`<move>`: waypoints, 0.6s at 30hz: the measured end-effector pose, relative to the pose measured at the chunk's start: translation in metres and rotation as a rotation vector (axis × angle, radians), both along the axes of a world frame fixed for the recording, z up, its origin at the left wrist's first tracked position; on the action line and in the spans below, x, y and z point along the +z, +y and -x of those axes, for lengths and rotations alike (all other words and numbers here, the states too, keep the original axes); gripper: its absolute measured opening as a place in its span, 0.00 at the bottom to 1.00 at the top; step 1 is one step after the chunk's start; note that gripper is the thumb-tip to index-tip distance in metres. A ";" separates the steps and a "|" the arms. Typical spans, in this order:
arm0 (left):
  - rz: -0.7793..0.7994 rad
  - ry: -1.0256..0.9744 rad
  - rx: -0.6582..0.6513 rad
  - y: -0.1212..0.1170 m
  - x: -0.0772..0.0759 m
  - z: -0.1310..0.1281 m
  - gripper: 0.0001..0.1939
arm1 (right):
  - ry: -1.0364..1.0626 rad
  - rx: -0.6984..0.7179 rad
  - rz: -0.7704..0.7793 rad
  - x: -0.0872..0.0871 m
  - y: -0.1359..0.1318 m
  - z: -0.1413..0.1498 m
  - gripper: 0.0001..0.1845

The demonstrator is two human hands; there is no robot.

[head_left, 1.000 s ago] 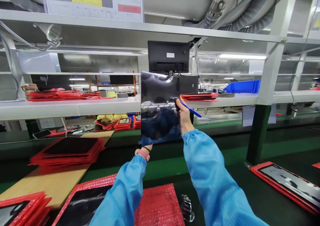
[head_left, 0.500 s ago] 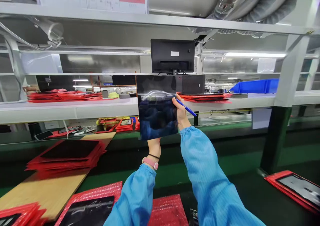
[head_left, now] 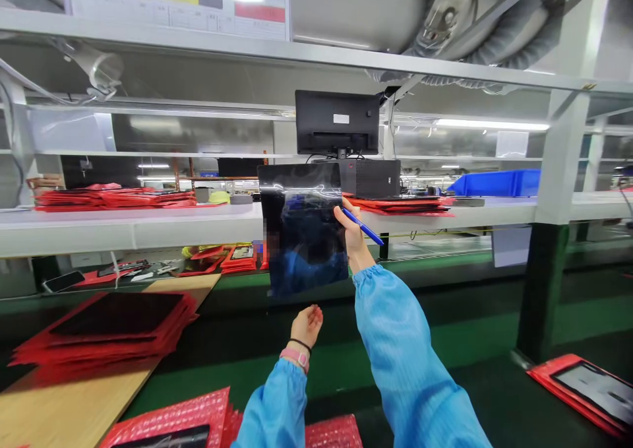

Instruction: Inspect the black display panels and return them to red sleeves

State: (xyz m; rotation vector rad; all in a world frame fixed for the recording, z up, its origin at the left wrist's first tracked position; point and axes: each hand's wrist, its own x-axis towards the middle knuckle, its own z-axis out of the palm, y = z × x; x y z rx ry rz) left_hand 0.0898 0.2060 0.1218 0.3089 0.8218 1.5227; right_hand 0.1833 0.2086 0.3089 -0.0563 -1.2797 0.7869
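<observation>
My right hand (head_left: 350, 227) grips the right edge of a thin, glossy black screen panel (head_left: 304, 237), thumb on its front face. A blue pen (head_left: 364, 227) is tucked in the same hand and points down to the right. The panel is held up nearly upright, with reflections across its face. Below its lower edge, apart from it, my left hand (head_left: 306, 324) has its fingers loosely curled, with nothing seen in them. Nearest under my left forearm lie red bubble-wrap bags (head_left: 217, 408), with a dark panel (head_left: 168, 438) on one of them.
A stack of red bags topped by a dark panel (head_left: 119, 313) rests on a wooden board (head_left: 64, 405) at left. More red packs (head_left: 583, 388) lie at right beside a post (head_left: 541, 283). Ahead, a white shelf (head_left: 208, 227) carries a computer tower, red stacks and a blue bin (head_left: 499, 184).
My left hand has let go of the panel's bottom edge and dropped below it. My right hand still holds the panel and pen. The view has shifted slightly.
</observation>
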 end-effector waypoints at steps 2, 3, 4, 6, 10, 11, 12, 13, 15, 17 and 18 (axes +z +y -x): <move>-0.038 0.062 -0.009 0.000 0.000 0.007 0.18 | 0.006 0.010 0.004 0.001 -0.001 0.000 0.15; -0.065 0.095 -0.010 -0.001 0.002 0.011 0.18 | 0.012 0.013 0.011 0.001 -0.002 0.001 0.15; -0.097 0.127 -0.005 -0.003 0.007 0.015 0.17 | 0.018 0.017 0.021 0.001 -0.003 0.001 0.15; -0.164 0.193 0.016 -0.012 0.018 0.025 0.16 | 0.029 0.026 0.044 0.002 -0.007 0.002 0.17; -0.310 0.323 0.077 -0.048 0.042 0.051 0.14 | 0.061 0.040 0.080 0.004 -0.020 -0.001 0.18; -0.353 0.353 0.089 -0.062 0.046 0.058 0.13 | 0.069 0.041 0.084 0.004 -0.024 -0.003 0.18; -0.396 0.380 0.101 -0.077 0.050 0.065 0.11 | 0.077 0.040 0.088 0.004 -0.030 -0.006 0.17; -0.440 0.406 0.111 -0.094 0.051 0.072 0.08 | 0.086 0.038 0.091 0.004 -0.037 -0.008 0.17; -0.503 0.451 0.140 -0.129 0.052 0.083 0.06 | 0.109 0.029 0.095 0.003 -0.053 -0.013 0.17; -0.531 0.483 0.200 -0.163 0.048 0.090 0.08 | 0.129 0.024 0.093 -0.001 -0.074 -0.018 0.17; -0.532 0.494 0.234 -0.179 0.046 0.092 0.10 | 0.132 0.026 0.091 -0.004 -0.086 -0.020 0.17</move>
